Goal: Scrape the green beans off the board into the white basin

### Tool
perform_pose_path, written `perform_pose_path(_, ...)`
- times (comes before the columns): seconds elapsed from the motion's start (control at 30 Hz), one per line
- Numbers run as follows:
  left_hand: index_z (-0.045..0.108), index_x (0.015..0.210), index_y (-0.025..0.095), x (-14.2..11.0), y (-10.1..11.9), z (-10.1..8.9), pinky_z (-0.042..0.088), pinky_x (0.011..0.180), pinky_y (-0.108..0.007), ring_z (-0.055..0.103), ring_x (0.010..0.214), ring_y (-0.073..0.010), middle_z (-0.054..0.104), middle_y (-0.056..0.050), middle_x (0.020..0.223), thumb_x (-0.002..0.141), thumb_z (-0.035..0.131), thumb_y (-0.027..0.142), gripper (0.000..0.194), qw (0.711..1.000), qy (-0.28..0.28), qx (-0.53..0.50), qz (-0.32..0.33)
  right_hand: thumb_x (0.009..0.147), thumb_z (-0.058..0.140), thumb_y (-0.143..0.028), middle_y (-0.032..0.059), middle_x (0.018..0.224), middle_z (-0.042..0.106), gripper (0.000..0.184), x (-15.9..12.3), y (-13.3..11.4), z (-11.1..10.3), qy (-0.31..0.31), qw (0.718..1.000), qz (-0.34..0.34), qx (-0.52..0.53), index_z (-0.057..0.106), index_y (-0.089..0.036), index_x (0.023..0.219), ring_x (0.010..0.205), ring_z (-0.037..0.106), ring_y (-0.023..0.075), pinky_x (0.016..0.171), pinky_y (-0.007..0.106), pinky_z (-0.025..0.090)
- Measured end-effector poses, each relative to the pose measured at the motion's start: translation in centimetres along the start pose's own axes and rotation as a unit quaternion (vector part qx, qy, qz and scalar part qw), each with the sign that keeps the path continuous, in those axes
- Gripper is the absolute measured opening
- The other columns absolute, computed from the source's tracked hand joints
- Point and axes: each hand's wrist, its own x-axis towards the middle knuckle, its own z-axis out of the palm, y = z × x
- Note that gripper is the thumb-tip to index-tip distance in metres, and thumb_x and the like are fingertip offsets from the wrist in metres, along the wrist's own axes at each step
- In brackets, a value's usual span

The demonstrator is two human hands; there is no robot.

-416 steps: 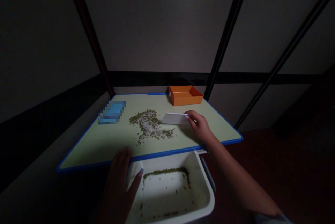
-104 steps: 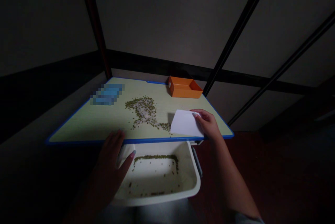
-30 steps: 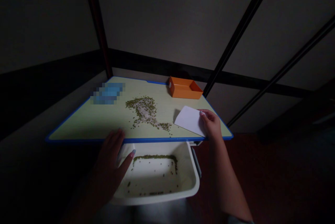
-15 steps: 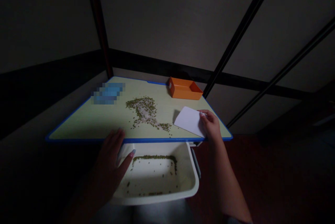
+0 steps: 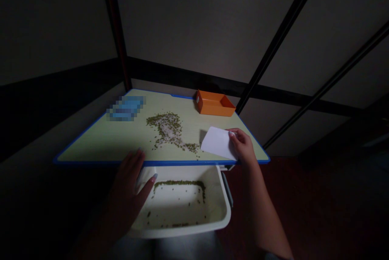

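Note:
My right hand (image 5: 243, 147) pinches a white card (image 5: 218, 142) by its right edge and holds it tilted just above the pale green table (image 5: 106, 142), right of a trail of small green beans and white grains (image 5: 169, 129). My left hand (image 5: 130, 183) grips the left rim of a white tub (image 5: 223, 207) held below the table's front edge. Some green beans lie inside the tub, mostly along its far wall.
An orange tray (image 5: 214, 104) stands at the table's back right. A blurred blue patch (image 5: 126, 108) lies at the back left. A blue rim edges the table. Dark posts and wall panels rise behind; dark reddish floor lies to the right.
Over the last second the card shifted slightly left toward the bean trail. My left hand and the tub stayed put. Since the oldest frame the pile on the table has thinned.

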Motion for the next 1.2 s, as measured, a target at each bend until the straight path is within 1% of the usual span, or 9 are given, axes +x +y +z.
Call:
perform_pose_path(0.07, 0.035, 0.148, 0.029, 0.0, 0.1, -0.1, 0.034, 0.121, -0.054, 0.035, 0.148, -0.0289, 0.044, -0.008, 0.157, 0.091, 0.045, 0.049, 0.062, 1.0, -0.007, -0.002, -0.003, 0.072, 0.07, -0.047, 0.004, 0.079, 0.071, 0.029, 0.0, 0.0, 0.0, -0.007, 1.0, -0.008, -0.006, 0.071, -0.021, 0.083, 0.068, 0.057, 0.0179, 0.062, 0.029, 0.043)
perform_pose_path(0.2, 0.035, 0.148, 0.029, 0.0, 0.0, -0.2, 0.035, 0.12, -0.055, 0.035, 0.148, -0.0297, 0.044, -0.008, 0.157, 0.091, 0.045, 0.049, 0.062, 1.0, -0.01, -0.001, -0.004, 0.075, 0.069, -0.049, 0.0053, 0.083, 0.072, 0.031, -0.1, -0.2, 0.1, 0.0, 1.0, -0.016, -0.021, 0.07, -0.02, 0.086, 0.073, 0.061, 0.02, 0.064, 0.03, 0.046)
perform_pose_path(0.47, 0.038, 0.147, 0.024, 0.1, 0.0, -0.2, 0.035, 0.12, -0.054, 0.035, 0.148, -0.0302, 0.044, -0.011, 0.157, 0.091, 0.045, 0.049, 0.062, 1.0, -0.012, 0.003, -0.007, 0.075, 0.067, -0.05, 0.0062, 0.085, 0.073, 0.034, 0.0, -0.4, 0.3, 0.008, 0.999, -0.02, -0.044, 0.069, -0.018, 0.089, 0.073, 0.061, 0.0198, 0.065, 0.03, 0.046)
perform_pose_path(0.6, 0.038, 0.148, 0.024, 0.1, 0.0, -0.2, 0.035, 0.12, -0.053, 0.034, 0.149, -0.0297, 0.044, -0.01, 0.157, 0.091, 0.046, 0.048, 0.062, 1.0, -0.012, 0.002, -0.003, 0.074, 0.067, -0.049, 0.0063, 0.083, 0.072, 0.034, 0.2, -0.1, 0.3, 0.025, 0.998, -0.031, -0.052, 0.069, -0.018, 0.086, 0.075, 0.061, 0.0203, 0.066, 0.031, 0.046)
perform_pose_path(0.73, 0.037, 0.149, 0.024, 0.1, 0.0, -0.1, 0.034, 0.12, -0.055, 0.034, 0.149, -0.0302, 0.043, -0.01, 0.157, 0.091, 0.046, 0.048, 0.063, 1.0, -0.008, 0.006, 0.001, 0.075, 0.065, -0.051, 0.0058, 0.081, 0.072, 0.035, 0.2, 0.2, 0.2, 0.044, 0.996, -0.03, -0.067, 0.069, -0.018, 0.088, 0.07, 0.059, 0.0193, 0.064, 0.03, 0.044)
perform_pose_path(0.93, 0.034, 0.149, 0.027, 0.0, 0.0, -0.2, 0.035, 0.12, -0.056, 0.035, 0.148, -0.0298, 0.044, -0.009, 0.157, 0.091, 0.046, 0.046, 0.063, 1.0, -0.011, 0.007, 0.004, 0.077, 0.063, -0.049, 0.0069, 0.086, 0.073, 0.034, 0.1, 0.3, 0.0, 0.07, 0.993, -0.046, -0.082, 0.069, -0.018, 0.089, 0.073, 0.06, 0.0203, 0.067, 0.031, 0.044)
perform_pose_path(1.1, 0.036, 0.149, 0.027, 0.0, 0.1, -0.3, 0.034, 0.12, -0.056, 0.035, 0.148, -0.0302, 0.044, -0.009, 0.157, 0.09, 0.047, 0.046, 0.062, 1.0, -0.009, -0.001, 0.0, 0.077, 0.06, -0.051, 0.0057, 0.079, 0.07, 0.037, 0.2, 0.6, -0.4, 0.148, 0.986, -0.029, -0.07, 0.068, -0.017, 0.089, 0.07, 0.058, 0.0195, 0.063, 0.03, 0.042)
perform_pose_path(1.13, 0.036, 0.148, 0.026, 0.0, 0.2, -0.3, 0.034, 0.12, -0.056, 0.035, 0.148, -0.0306, 0.044, -0.009, 0.157, 0.09, 0.047, 0.046, 0.062, 1.0, -0.009, -0.003, -0.002, 0.077, 0.06, -0.051, 0.0057, 0.079, 0.07, 0.037, 0.2, 0.6, -0.4, 0.154, 0.985, -0.028, -0.072, 0.068, -0.017, 0.089, 0.07, 0.057, 0.0194, 0.062, 0.03, 0.042)
perform_pose_path(1.2, 0.037, 0.148, 0.025, 0.1, 0.2, -0.3, 0.035, 0.12, -0.056, 0.035, 0.148, -0.031, 0.045, -0.01, 0.156, 0.09, 0.046, 0.047, 0.062, 1.0, -0.007, -0.004, -0.004, 0.077, 0.06, -0.051, 0.0061, 0.08, 0.071, 0.037, 0.1, 0.5, -0.3, 0.137, 0.987, -0.035, -0.072, 0.069, -0.017, 0.09, 0.071, 0.058, 0.0198, 0.063, 0.03, 0.042)
